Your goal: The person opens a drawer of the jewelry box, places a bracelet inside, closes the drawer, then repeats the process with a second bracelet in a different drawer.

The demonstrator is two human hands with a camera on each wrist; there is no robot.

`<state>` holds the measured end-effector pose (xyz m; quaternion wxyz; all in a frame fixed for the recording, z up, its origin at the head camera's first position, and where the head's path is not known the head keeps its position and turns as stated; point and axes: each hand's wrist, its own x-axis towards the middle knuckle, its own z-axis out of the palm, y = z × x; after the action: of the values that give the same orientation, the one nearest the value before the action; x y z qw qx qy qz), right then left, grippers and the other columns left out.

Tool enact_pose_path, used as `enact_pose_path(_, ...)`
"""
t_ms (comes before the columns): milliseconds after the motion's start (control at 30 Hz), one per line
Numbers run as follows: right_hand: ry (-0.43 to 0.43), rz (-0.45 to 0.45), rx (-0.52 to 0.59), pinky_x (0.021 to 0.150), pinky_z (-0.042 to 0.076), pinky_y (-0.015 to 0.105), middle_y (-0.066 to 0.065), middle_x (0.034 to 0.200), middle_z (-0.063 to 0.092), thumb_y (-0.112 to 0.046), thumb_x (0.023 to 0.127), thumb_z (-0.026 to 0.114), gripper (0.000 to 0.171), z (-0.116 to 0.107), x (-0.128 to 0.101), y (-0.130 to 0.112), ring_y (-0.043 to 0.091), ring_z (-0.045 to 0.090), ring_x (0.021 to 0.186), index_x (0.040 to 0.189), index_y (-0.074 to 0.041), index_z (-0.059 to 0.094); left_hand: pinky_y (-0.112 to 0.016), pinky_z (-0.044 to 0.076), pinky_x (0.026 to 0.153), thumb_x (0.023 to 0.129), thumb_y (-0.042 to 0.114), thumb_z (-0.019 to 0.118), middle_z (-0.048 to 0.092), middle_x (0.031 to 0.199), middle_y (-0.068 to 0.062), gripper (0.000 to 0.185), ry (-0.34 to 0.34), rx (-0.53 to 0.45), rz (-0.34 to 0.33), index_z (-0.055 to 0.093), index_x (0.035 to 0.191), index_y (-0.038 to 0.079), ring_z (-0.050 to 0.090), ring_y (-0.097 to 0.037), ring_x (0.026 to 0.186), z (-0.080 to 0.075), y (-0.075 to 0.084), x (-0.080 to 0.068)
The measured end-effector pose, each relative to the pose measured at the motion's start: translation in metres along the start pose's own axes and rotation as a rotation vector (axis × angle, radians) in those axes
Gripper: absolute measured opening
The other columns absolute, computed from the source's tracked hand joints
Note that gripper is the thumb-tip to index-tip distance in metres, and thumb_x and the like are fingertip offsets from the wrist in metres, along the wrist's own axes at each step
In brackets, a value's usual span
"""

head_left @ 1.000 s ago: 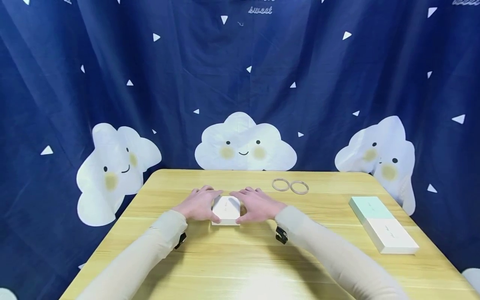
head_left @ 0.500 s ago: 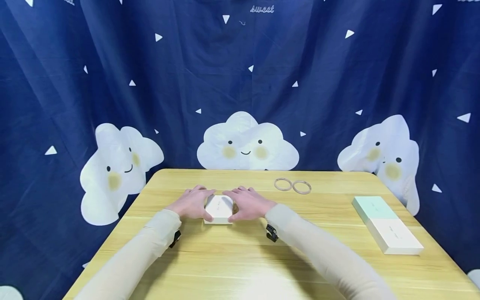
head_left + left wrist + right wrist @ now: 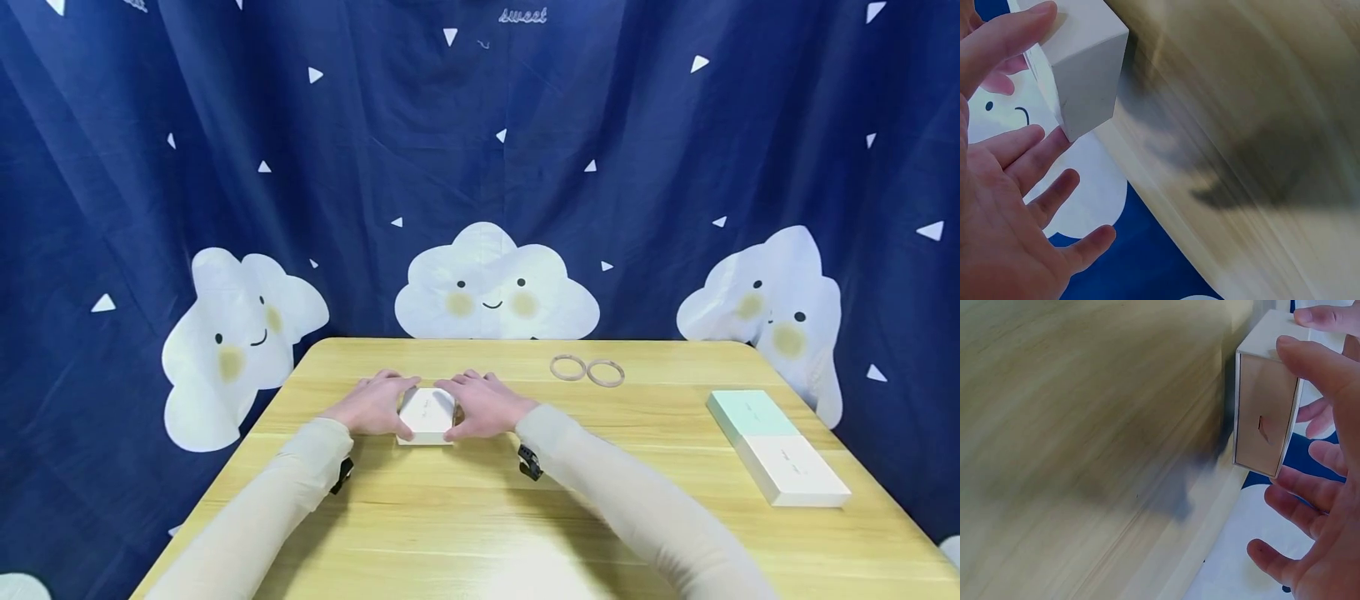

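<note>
a small white box [image 3: 427, 414] sits on the wooden table [image 3: 480, 517], a little left of the middle and nearer the far edge than the near one. the person has it caught between both hands. the left hand [image 3: 372, 405] lies against the box's left side, thumb along the near corner and fingers reaching round the far side; the left wrist view shows that thumb [image 3: 1004, 37] laid on the box [image 3: 1082, 69] while the other fingers spread loosely beside and past it. the right hand [image 3: 483, 406] mirrors it on the right side, thumb at the near right corner, fingers curved over the far edge. from the right wrist view the thumb [image 3: 1316, 365] presses on the box's top edge, and the box's [image 3: 1266, 419] open end face with a small notch shows; the remaining fingers are parted and only lightly bent beyond it. so both hands grasp the box from opposite sides, thumb against fingers, with the fingertips nearly meeting behind it.

toward the far edge, right of the hands and well apart from them, two thin rings [image 3: 587, 370] lie side by side. near the right edge a mint green box [image 3: 751, 413] and a long white box [image 3: 797, 472] lie end to end. a dark blue curtain [image 3: 480, 167] with smiling clouds hangs behind the table.
</note>
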<state>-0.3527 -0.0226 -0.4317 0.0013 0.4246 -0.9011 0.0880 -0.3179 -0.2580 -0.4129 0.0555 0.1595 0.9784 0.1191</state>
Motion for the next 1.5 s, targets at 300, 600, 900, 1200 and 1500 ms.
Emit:
enact_pose_path(300,-0.010,0.004,-0.035,0.102,0.044,0.050,-0.001,0.144,0.056,-0.061,0.079,0.076,0.092,0.000,0.010,-0.008,0.018,0.050,0.126,0.154,-0.023,0.040,-0.061,0.032,0.112,0.068,0.035,0.090,0.053,0.145,-0.013,0.099,-0.001,-0.011,-0.016,0.045,0.152,0.009,0.040,-0.034,0.139,0.001,-0.010,-0.002)
enact_pose_path(600,-0.008,0.018,-0.042,0.103,0.043,0.052,-0.002,0.142,0.057,-0.062,0.078,0.077,0.093,0.006,0.017,-0.010,0.016,0.050,0.124,0.154,-0.023,0.041,-0.061,0.031,0.111,0.067,0.030,0.090,0.052,0.145,-0.014,0.098,-0.016,-0.030,-0.030,0.045,0.152,0.008,0.040,-0.034,0.137,0.000,-0.015,-0.001)
enact_pose_path(900,-0.015,0.039,-0.037,0.106,0.042,0.056,0.000,0.143,0.057,-0.061,0.079,0.078,0.093,0.009,0.020,-0.016,0.018,0.049,0.126,0.154,-0.023,0.040,-0.063,0.029,0.112,0.066,0.026,0.091,0.052,0.143,-0.016,0.099,-0.037,-0.055,-0.055,0.045,0.152,0.008,0.041,-0.034,0.136,-0.003,-0.016,-0.002)
enact_pose_path(1200,-0.010,0.054,-0.023,0.104,0.043,0.054,-0.001,0.145,0.057,-0.060,0.080,0.077,0.089,0.011,0.019,-0.017,0.018,0.051,0.126,0.153,-0.023,0.041,-0.062,0.033,0.109,0.068,0.024,0.089,0.047,0.147,-0.018,0.098,-0.062,-0.097,-0.087,0.043,0.153,0.009,0.042,-0.035,0.135,-0.003,-0.016,-0.005)
enact_pose_path(1500,-0.017,0.066,-0.030,0.106,0.041,0.056,-0.001,0.146,0.056,-0.060,0.081,0.076,0.088,0.011,0.019,-0.018,0.019,0.050,0.130,0.154,-0.023,0.041,-0.061,0.037,0.107,0.068,0.025,0.089,0.046,0.148,-0.018,0.098,-0.066,-0.097,-0.097,0.043,0.154,0.010,0.043,-0.036,0.134,-0.002,-0.017,-0.005)
